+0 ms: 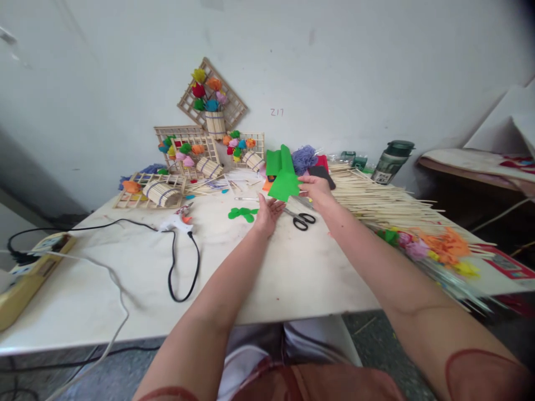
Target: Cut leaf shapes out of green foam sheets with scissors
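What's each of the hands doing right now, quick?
Left hand: open, holding nothing that shows.
Right hand: closed, fingers pinching the edge of a green sheet.

Left of the grip lies a glue gun (178, 224), with a power strip (25, 294) much farther left. Purple yarn (304, 160) sits just beyond the grip; rightward spread wooden sticks (382, 200), a lidded bottle (392, 162) behind them.

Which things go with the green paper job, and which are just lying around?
Probably for the job:
green paper, held in the right hand
scissors
green cut pieces

Seemingly just lying around:
bottle
purple yarn
power strip
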### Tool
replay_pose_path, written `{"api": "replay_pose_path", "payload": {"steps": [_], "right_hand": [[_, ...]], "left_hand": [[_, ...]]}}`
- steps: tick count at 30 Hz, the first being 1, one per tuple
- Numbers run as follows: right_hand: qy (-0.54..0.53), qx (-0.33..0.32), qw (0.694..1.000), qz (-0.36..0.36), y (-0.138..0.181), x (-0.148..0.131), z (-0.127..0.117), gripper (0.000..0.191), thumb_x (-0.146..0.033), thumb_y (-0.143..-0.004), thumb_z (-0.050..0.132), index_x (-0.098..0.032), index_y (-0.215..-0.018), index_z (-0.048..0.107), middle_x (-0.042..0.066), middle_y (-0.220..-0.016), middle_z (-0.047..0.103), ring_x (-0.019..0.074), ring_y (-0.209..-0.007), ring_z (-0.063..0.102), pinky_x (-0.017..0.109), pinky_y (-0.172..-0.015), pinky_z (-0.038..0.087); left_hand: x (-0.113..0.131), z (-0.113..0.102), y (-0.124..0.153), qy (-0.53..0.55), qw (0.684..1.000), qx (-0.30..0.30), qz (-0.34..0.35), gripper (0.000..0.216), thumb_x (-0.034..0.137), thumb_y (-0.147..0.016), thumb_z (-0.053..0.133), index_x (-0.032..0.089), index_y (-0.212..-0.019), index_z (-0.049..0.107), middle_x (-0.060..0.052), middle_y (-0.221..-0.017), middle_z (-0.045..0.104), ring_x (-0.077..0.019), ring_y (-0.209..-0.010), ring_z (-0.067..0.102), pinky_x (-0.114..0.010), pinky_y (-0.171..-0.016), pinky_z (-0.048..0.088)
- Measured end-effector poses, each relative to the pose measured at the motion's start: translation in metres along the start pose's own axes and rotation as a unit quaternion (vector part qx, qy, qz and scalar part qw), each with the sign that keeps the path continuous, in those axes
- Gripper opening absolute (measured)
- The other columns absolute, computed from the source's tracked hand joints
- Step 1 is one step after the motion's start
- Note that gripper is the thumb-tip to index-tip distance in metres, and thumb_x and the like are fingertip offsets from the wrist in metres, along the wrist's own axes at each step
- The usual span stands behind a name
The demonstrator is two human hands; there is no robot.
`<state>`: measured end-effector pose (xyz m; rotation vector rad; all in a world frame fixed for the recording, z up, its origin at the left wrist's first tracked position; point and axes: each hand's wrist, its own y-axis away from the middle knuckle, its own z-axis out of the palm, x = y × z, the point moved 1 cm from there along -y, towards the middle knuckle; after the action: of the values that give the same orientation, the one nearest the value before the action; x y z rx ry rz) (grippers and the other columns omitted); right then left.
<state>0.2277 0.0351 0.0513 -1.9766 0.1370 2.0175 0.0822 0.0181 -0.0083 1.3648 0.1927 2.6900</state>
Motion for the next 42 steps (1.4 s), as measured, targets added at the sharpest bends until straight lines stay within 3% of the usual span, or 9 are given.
{"api": "replay_pose_path", "payload": {"steps": [3, 8, 13, 23, 28, 31, 35, 38, 42], "right_hand": [[-0.005, 0.019, 0.999, 0.027, 0.013, 0.010, 0.004, 0.021, 0.001, -0.069, 0.062, -0.012, -0.084, 0.067, 0.000, -0.067, 0.064, 0.0086, -0.051, 0.057, 0.023, -0.051, 0.055], [-0.019, 0.029, 0.999, 0.020, 0.025, 0.024, 0.008, 0.023, 0.000, -0.068, 0.062, -0.013, -0.085, 0.068, 0.001, -0.080, 0.068, 0.0072, -0.051, 0.058, 0.021, -0.049, 0.055], [-0.034, 0.035, 0.998, 0.032, 0.030, 0.039, 0.013, 0.026, 0.000, -0.067, 0.061, -0.015, -0.087, 0.066, -0.002, -0.074, 0.064, 0.0069, -0.049, 0.057, 0.022, -0.049, 0.056], [-0.031, -0.022, 0.999, 0.018, 0.045, 0.047, 0.021, 0.039, 0.001, -0.069, 0.062, -0.015, -0.104, 0.064, 0.000, -0.078, 0.067, 0.0096, -0.053, 0.060, 0.023, -0.051, 0.054], [0.112, -0.085, 0.990, 0.000, 0.046, 0.043, 0.010, 0.037, -0.004, -0.075, 0.061, -0.012, -0.111, 0.066, 0.004, -0.077, 0.069, 0.0141, -0.058, 0.065, 0.025, -0.053, 0.052], [0.309, -0.069, 0.947, -0.055, 0.041, 0.037, -0.005, 0.035, -0.012, -0.081, 0.059, -0.013, -0.115, 0.068, 0.008, -0.086, 0.073, 0.0184, -0.071, 0.069, 0.029, -0.066, 0.054], [0.559, -0.096, 0.819, -0.093, 0.041, 0.025, -0.021, 0.036, -0.026, -0.082, 0.062, -0.015, -0.115, 0.072, 0.012, -0.104, 0.074, 0.0283, -0.102, 0.067, 0.035, -0.087, 0.049], [0.620, -0.156, 0.765, -0.079, 0.047, 0.016, -0.023, 0.046, -0.032, -0.082, 0.061, -0.016, -0.125, 0.067, 0.013, -0.117, 0.070, 0.0289, -0.110, 0.064, 0.034, -0.088, 0.048], [0.664, -0.203, 0.716, -0.071, 0.057, 0.008, -0.018, 0.052, -0.022, -0.079, 0.060, -0.015, -0.131, 0.063, 0.018, -0.123, 0.067, 0.0310, -0.111, 0.063, 0.034, -0.084, 0.048]], "left_hand": [[0.003, -0.002, 0.002, 0.004, 1.000, -0.001, -0.008, 0.064, 0.067, -0.090, 0.030, 0.014, -0.104, 0.064, -0.011, -0.090, 0.071, -0.0154, -0.081, 0.068, -0.026, -0.079, 0.051], [0.001, 0.003, 0.016, 0.021, 0.999, -0.019, -0.021, 0.023, 0.033, -0.088, 0.059, 0.015, -0.102, 0.065, -0.006, -0.085, 0.071, -0.0113, -0.075, 0.065, -0.024, -0.082, 0.050], [-0.009, 0.008, 0.022, 0.079, 0.997, 0.007, 0.016, 0.024, 0.013, -0.082, 0.062, 0.016, -0.106, 0.063, -0.004, -0.090, 0.073, -0.0104, -0.072, 0.065, -0.026, -0.078, 0.053], [-0.011, 0.004, 0.019, 0.087, 0.994, 0.034, 0.058, 0.024, 0.013, -0.086, 0.056, 0.015, -0.108, 0.064, -0.008, -0.104, 0.073, -0.0153, -0.091, 0.070, -0.027, -0.081, 0.056], [-0.004, 0.000, 0.019, 0.082, 0.994, 0.052, 0.057, 0.030, 0.013, -0.085, 0.055, 0.015, -0.115, 0.061, -0.009, -0.105, 0.073, -0.0183, -0.097, 0.070, -0.031, -0.082, 0.057], [-0.001, -0.003, 0.019, 0.080, 0.993, 0.057, 0.061, 0.031, 0.014, -0.085, 0.056, 0.015, -0.115, 0.061, -0.010, -0.105, 0.074, -0.0192, -0.099, 0.069, -0.033, -0.084, 0.057], [0.001, -0.004, 0.019, 0.079, 0.993, 0.057, 0.059, 0.026, 0.014, -0.085, 0.058, 0.015, -0.110, 0.062, -0.009, -0.103, 0.074, -0.0192, -0.100, 0.069, -0.035, -0.087, 0.056], [0.001, -0.004, 0.018, 0.093, 0.992, 0.062, 0.057, 0.021, 0.013, -0.084, 0.058, 0.015, -0.104, 0.063, -0.007, -0.095, 0.074, -0.0191, -0.097, 0.070, -0.038, -0.090, 0.055], [0.000, -0.005, 0.015, 0.115, 0.990, 0.072, 0.049, 0.018, 0.008, -0.082, 0.056, 0.015, -0.097, 0.063, -0.005, -0.086, 0.073, -0.0196, -0.096, 0.070, -0.042, -0.094, 0.054]]}}
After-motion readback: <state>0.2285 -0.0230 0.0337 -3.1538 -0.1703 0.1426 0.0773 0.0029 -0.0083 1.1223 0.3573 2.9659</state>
